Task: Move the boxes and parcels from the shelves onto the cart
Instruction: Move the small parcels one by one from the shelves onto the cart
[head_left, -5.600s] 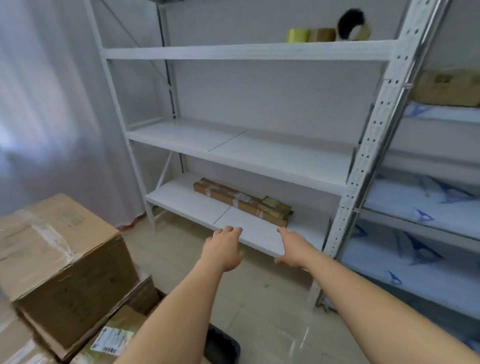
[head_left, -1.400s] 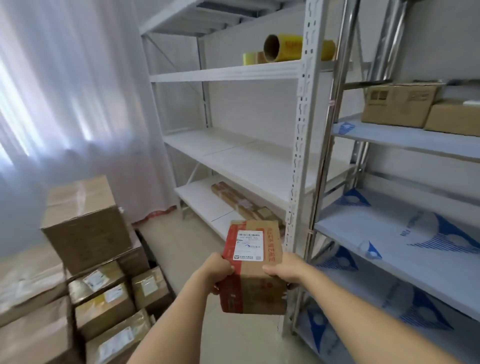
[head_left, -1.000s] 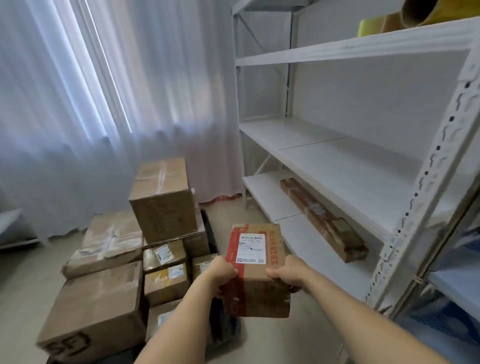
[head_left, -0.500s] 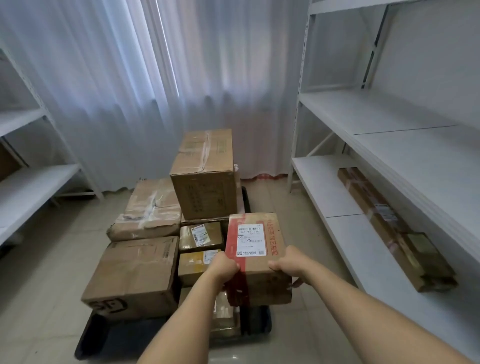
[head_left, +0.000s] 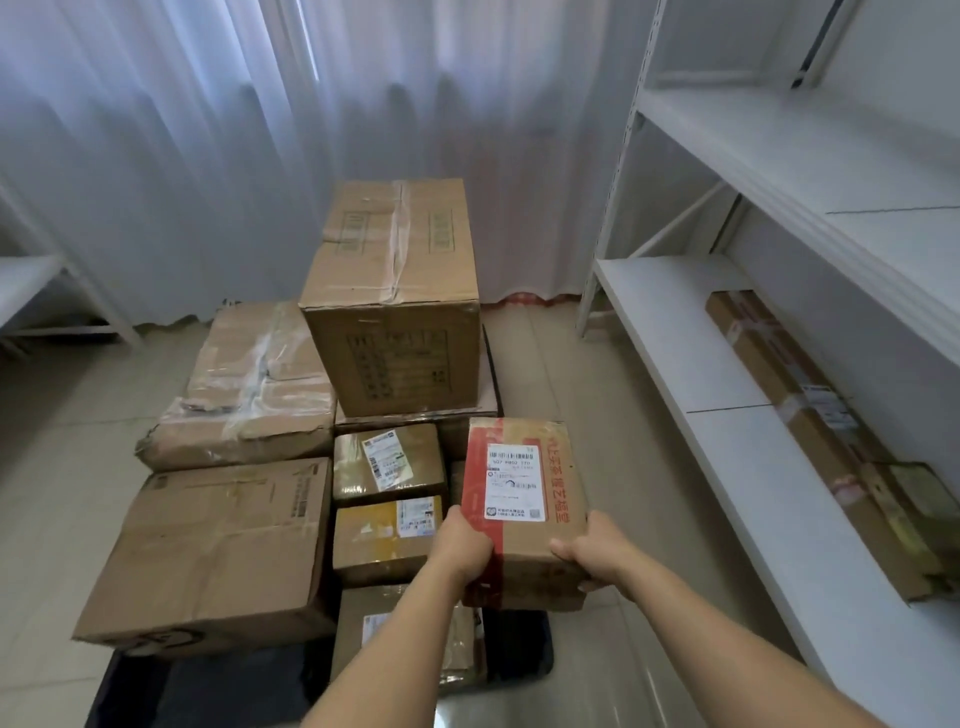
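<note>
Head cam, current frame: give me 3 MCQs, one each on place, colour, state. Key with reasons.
1. Where does the long flat parcel lie?
A. bottom shelf, right
B. on the cart
C. on the floor

2. What colour is the tape on the held parcel?
A. blue
B. red
C. green

3. How is that parcel held?
A. left hand only
B. both hands
C. set down, released

Key: 1 A, it rests on the bottom shelf. 2 B, a red band runs beside the label. 3 B, left hand and right hand grip its near corners.

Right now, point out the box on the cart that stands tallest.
The big taped carton at the cart's far end; its top stands above every other box there, and it rests on another box.
</note>
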